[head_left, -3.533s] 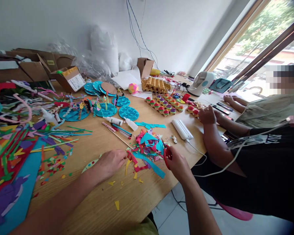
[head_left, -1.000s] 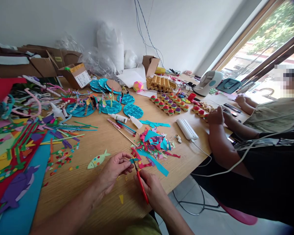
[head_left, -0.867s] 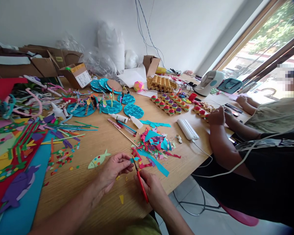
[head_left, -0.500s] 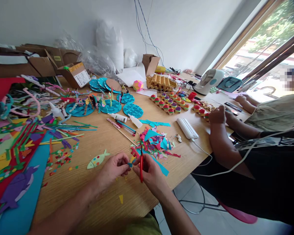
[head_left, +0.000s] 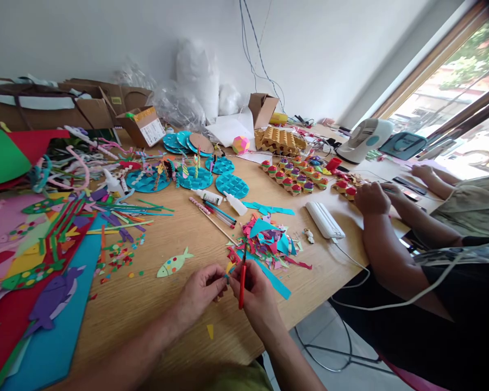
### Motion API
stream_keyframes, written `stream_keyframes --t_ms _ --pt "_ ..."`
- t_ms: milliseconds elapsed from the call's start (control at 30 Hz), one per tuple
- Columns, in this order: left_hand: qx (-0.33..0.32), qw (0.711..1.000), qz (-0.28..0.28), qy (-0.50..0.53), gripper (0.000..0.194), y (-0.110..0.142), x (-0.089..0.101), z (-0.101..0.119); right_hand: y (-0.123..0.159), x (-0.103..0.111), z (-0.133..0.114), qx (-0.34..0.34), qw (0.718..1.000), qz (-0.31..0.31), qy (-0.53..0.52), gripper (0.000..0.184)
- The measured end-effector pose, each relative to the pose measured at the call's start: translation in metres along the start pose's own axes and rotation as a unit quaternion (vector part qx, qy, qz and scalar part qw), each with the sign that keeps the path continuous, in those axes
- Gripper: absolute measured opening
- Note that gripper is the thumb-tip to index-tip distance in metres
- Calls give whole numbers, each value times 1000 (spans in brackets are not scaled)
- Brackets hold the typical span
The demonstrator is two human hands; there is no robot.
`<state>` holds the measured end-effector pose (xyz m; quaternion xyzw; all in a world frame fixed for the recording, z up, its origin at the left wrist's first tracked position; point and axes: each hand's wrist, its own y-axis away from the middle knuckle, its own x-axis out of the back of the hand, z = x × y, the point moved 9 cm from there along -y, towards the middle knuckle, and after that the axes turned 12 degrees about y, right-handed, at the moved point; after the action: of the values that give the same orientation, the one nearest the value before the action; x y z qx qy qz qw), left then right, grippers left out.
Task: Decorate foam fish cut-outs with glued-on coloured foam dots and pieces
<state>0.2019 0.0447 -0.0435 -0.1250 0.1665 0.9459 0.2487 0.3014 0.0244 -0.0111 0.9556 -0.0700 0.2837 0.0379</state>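
My left hand (head_left: 207,283) is closed, its fingertips pinching a small blue scrap (head_left: 227,277) that my fingers mostly hide. Close beside it, my right hand (head_left: 256,288) is wrapped around red-handled scissors (head_left: 242,285), whose blades point away from me. The fingertips of both hands meet at the scrap. Left of them lies a pale green paper fish (head_left: 174,263) with coloured dots. Just beyond the scissors is a heap of coloured scraps (head_left: 269,239) and a blue strip (head_left: 275,279). A yellow scrap (head_left: 210,331) rests on the table below my hands.
Glue bottles (head_left: 235,203) and pens (head_left: 220,216) lie ahead. Blue discs (head_left: 195,178), painted egg-carton pieces (head_left: 295,176) and a white power bank (head_left: 325,220) stand farther off. Coloured sheets (head_left: 61,342) cover the left side. At right, a co-worker's arm (head_left: 387,239) reaches over the table.
The view has shifted, so everything sits farther right in the picture. My hands stay together at the small scrap, and the scissors remain in my right hand.
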Motion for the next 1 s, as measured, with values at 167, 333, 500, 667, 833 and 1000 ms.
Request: stream_keyframes --t_ms 167,333,500,667,833,1000 --pt "-22 1000 15 16 26 -1 8 10 6 1 -10 24 999 -39 22 14" --pt "-39 997 59 36 19 4 19 32 15 -8 -15 47 989 -113 79 17" --pt "-47 998 32 41 17 5 12 43 18 -14 -17 48 985 -134 97 19" --pt "-51 997 22 49 17 5 7 42 17 -14 -21 47 984 -133 106 19" --pt "-38 998 25 45 19 4 7 37 14 -14 -19 48 985 -121 111 22" --pt "-24 999 22 31 21 2 9 36 16 -14 -16 52 985 -119 110 24"
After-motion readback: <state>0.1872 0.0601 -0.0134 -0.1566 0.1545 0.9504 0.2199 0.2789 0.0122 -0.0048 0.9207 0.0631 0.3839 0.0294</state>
